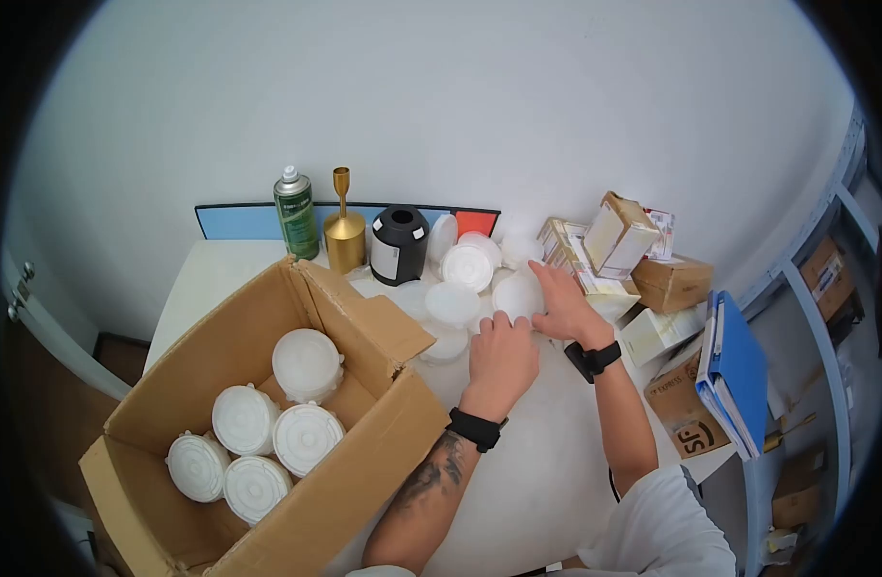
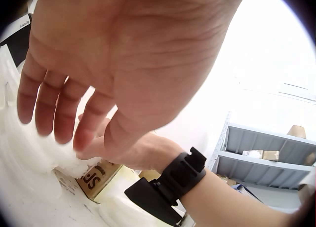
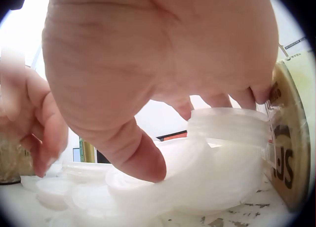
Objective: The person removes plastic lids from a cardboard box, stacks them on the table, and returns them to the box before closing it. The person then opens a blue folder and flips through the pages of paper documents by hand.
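Observation:
White round lidded tubs and translucent lids [image 1: 451,304] lie in a loose cluster on the white table. My right hand [image 1: 568,310] reaches over the cluster's right side, fingers spread. Seen from the right wrist, its thumb [image 3: 148,160] rests against a pale lid, and its other fingertips are partly hidden behind a translucent round container [image 3: 229,126]. My left hand [image 1: 503,358] is at the near edge of the cluster, palm down; its fingers hang loosely in the left wrist view, with no object visible in its grasp. Several white tubs [image 1: 308,439] sit inside the open cardboard box [image 1: 364,471].
Behind the cluster stand a green spray can [image 1: 297,213], a gold candle holder [image 1: 346,240] and a black canister [image 1: 399,245]. Small cartons [image 1: 621,236], an SF box [image 1: 686,409] and blue binders [image 1: 734,370] line the right. Grey shelving [image 1: 825,337] stands beyond.

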The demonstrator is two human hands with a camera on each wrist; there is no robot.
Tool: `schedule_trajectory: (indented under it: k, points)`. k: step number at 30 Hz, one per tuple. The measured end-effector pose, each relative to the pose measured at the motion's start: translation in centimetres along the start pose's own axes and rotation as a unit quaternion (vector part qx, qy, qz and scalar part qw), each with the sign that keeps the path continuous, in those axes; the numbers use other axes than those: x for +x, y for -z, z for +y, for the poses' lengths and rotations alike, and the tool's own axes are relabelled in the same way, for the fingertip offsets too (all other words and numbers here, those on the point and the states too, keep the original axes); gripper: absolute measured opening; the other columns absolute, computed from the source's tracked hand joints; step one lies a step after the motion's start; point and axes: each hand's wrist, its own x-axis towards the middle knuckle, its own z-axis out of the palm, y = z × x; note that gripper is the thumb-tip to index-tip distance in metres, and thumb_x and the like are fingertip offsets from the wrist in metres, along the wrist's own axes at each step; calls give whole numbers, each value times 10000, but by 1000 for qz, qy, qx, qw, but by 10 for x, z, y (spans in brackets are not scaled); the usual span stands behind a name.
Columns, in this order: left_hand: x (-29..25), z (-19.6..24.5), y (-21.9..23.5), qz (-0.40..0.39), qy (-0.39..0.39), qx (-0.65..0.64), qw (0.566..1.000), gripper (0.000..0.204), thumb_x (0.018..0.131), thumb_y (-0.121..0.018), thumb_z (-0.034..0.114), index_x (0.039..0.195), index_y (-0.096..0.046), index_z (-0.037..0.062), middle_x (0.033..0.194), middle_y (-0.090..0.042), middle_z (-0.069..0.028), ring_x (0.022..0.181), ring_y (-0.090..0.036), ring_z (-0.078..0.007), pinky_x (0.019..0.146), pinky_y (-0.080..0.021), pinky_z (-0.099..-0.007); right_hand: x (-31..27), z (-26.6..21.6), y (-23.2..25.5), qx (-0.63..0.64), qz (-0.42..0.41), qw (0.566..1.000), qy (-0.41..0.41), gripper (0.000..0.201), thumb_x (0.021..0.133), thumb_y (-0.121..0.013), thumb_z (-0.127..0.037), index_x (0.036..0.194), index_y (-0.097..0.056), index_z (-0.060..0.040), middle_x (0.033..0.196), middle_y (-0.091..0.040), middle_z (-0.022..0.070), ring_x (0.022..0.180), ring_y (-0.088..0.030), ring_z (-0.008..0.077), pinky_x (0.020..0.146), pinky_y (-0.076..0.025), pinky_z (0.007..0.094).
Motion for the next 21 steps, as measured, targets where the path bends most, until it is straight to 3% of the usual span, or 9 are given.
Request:
schedule_trajectory:
  k: [1, 2, 4, 5, 7, 11, 16, 20, 21]
  points:
    - [1, 1, 2, 72, 7, -11, 997, 485, 860, -783, 216, 1255, -627, -19, 1325, -588, -255, 1234, -565, -457, 998, -509, -500, -2, 6, -4, 79, -29, 996, -29, 809, 801, -717, -60, 1536, -380, -30, 1463, -505, 321, 1343, -507, 459, 1122, -444, 476]
    - [2, -2, -2, 71, 2, -3, 997, 485, 860, -783, 216, 1255, -627, -19, 1325, -588, -255, 1234, -565, -457, 998, -509, -500, -5, 9, -10, 84, -21, 996, -32, 809, 801, -717, -60, 1536, -380, -30, 1463, -505, 321, 1343, -507, 459, 1122, -444, 476]
    - [5, -14, -17, 171, -45, -47, 983, 650, 852, -801, 190, 1386, -515, -45, 1443, -463, -312, 1293, -494, -499, 1049, -473, -524, -12, 6, -21, 100, 62, 991, -67, 701, 787, -716, -54, 1446, -480, -13, 1340, -595, 272, 1243, -570, 434, 1042, -493, 473]
    - [6, -18, -23, 168, -49, -40, 984, 650, 852, -801, 190, 1386, -515, -45, 1443, -463, -312, 1293, -494, -499, 1049, -473, -524, -18, 4, -20, 105, 69, 990, -70, 701, 787, -716, -54, 1446, -480, -13, 1340, -595, 272, 1243, -570, 434, 1042, -493, 473]
    - [9, -26, -32, 205, -57, 2, 977, 748, 864, -798, 220, 1459, -444, -63, 1484, -413, -357, 1323, -464, -535, 1085, -444, -524, -31, -2, -14, 28, 50, 997, -48, 536, 775, -705, -35, 1295, -577, -8, 1182, -643, 213, 1094, -615, 410, 938, -521, 484]
    - [12, -28, -36, 179, -37, 4, 983, 747, 870, -796, 228, 1453, -446, -81, 1501, -429, -339, 1364, -439, -538, 1118, -401, -559, -47, -11, 1, 33, 99, 994, -10, 405, 768, -694, -19, 1166, -617, -12, 1070, -644, 175, 991, -623, 385, 853, -526, 494]
    - [6, -14, -39, 146, -15, 62, 987, 683, 852, -815, 225, 1415, -522, -27, 1290, -642, -251, 1350, -481, -485, 1154, -303, -629, -53, -18, 30, 14, 101, 994, -41, 371, 800, -665, -16, 1168, -615, -16, 917, -680, 159, 902, -660, 378, 780, -543, 494]
    - [8, -7, -38, 140, -37, 67, 987, 578, 846, -817, 204, 1327, -585, -15, 1199, -685, -229, 1275, -554, -437, 1146, -318, -589, -53, -11, 45, 52, 164, 983, -71, 359, 829, -657, -21, 1184, -610, -14, 963, -707, 193, 898, -677, 401, 800, -549, 485]
    - [9, -6, -37, 147, -37, 33, 988, 523, 846, -807, 179, 1288, -601, -9, 1180, -692, -224, 1226, -584, -424, 1107, -363, -569, -53, -7, 51, 83, 183, 975, -93, 338, 872, -648, -32, 1207, -605, -3, 1004, -725, 183, 921, -702, 362, 811, -560, 450]
